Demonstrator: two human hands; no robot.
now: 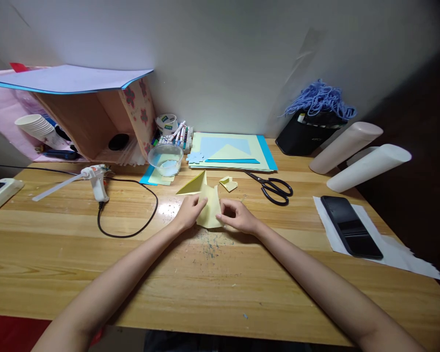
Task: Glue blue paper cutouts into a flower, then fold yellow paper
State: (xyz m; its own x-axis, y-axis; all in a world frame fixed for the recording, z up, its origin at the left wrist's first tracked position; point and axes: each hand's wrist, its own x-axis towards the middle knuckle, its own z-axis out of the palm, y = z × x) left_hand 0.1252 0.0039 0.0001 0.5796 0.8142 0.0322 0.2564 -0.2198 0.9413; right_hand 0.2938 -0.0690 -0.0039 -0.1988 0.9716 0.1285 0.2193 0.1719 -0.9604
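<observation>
A piece of pale yellow paper (209,210) is held between my two hands above the middle of the table. My left hand (189,211) grips its left edge, thumb on top. At the right edge, my right hand (238,215) pinches the paper between thumb and fingertips. Just behind the sheet stands a folded yellow paper piece (192,185). A smaller folded yellow scrap (228,184) lies behind my right hand. Black-handled scissors (271,187) rest to the right of that scrap, their blades pointing to the back left.
At left are a white glue gun (97,182) with its looping cord and an open patterned box (139,110). Stacked coloured paper (267,151), a clear bowl (165,159) and markers (181,134) stand behind. At right are a phone (350,227), two bottles (368,168) and a black yarn holder (302,137).
</observation>
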